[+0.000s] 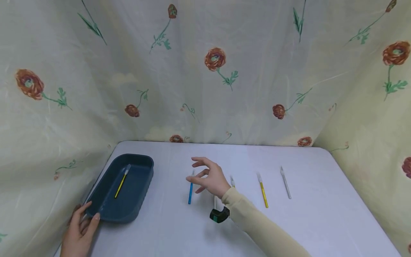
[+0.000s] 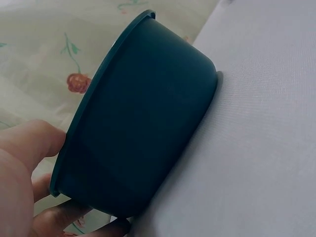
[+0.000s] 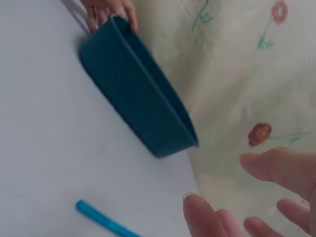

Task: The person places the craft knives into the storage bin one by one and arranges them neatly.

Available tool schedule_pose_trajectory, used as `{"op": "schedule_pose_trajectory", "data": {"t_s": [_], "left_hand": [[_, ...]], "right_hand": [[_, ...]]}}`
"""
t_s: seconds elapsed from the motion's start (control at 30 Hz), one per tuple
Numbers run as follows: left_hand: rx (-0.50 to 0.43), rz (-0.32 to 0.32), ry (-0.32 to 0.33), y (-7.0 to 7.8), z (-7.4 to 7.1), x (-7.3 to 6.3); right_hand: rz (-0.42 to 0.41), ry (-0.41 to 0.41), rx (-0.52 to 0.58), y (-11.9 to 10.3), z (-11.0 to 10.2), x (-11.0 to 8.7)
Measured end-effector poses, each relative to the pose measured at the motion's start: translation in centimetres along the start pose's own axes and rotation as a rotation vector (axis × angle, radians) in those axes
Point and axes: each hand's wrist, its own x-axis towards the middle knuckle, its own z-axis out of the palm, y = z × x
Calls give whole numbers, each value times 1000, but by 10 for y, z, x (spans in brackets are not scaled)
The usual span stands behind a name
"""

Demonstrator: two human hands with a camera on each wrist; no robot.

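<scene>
At the near left corner of a dark blue tray (image 1: 136, 200), my left hand (image 1: 78, 228) grips the rim, its thumb on the edge and other fingers against the wall below. Inside the tray lies a yellow craft knife (image 1: 120, 184) with a clear cap. My right hand (image 1: 208, 178) is held above the table, fingers spread and slightly bent, holding nothing. Nearest to it is a blue craft knife (image 1: 191, 192), whose blue handle (image 3: 106, 218) also shows in the right wrist view. Another capped knife (image 1: 232, 181) is partly hidden behind the right wrist.
Farther right on the white table (image 1: 321, 214) lie a yellow craft knife (image 1: 262, 191) and a silver one (image 1: 285, 184). A pale rod (image 1: 214, 201) shows below the right hand, partly covered. Flowered curtain (image 1: 250, 89) hangs behind the table and at both sides.
</scene>
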Motion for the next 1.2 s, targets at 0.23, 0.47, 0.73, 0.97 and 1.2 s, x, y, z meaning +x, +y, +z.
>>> {"op": "schedule_pose_trajectory", "data": {"t_s": [0.23, 0.47, 0.73, 0.97, 1.2], "left_hand": [[26, 4, -11, 0, -2, 0], [15, 10, 12, 0, 0, -1], [22, -3, 12, -1, 1, -2], [14, 3, 16, 0, 1, -2], [13, -6, 8, 2, 2, -2]], "right_hand": [[68, 6, -7, 20, -3, 2], [101, -13, 0, 39, -4, 7], [137, -23, -77, 48, -2, 13], [205, -22, -150, 53, 3, 17], [234, -19, -163, 55, 5, 20]]}}
